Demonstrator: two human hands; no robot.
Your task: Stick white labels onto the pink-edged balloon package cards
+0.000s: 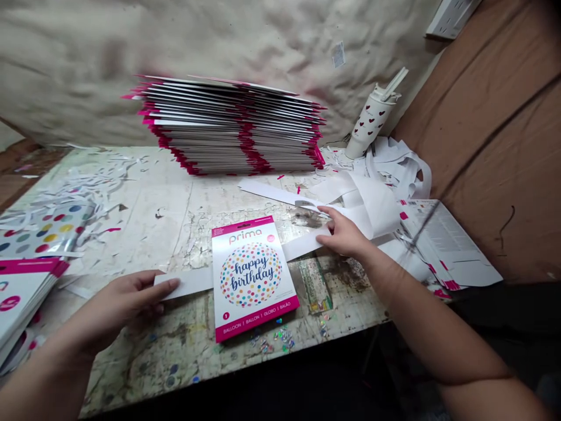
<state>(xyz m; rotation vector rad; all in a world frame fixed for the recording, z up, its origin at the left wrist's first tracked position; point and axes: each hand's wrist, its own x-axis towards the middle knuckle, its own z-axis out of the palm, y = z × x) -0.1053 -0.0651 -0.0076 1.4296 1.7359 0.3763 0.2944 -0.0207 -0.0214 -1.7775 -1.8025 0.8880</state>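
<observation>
A flat white-and-pink balloon box, printed "happy birthday", lies face up near the table's front edge. A white paper strip runs beneath it, showing on both sides. My left hand pinches the strip's left end between thumb and fingers. On the other side, my right hand is closed on the right end of the strip, its index finger near a thin grey piece that I cannot make out. Behind that hand, loose white paper strips are heaped.
A tall stack of pink-edged packages stands at the back. A white tumbler with hearts leans at the back right. More boxes and paper scraps lie left, a flattened carton right.
</observation>
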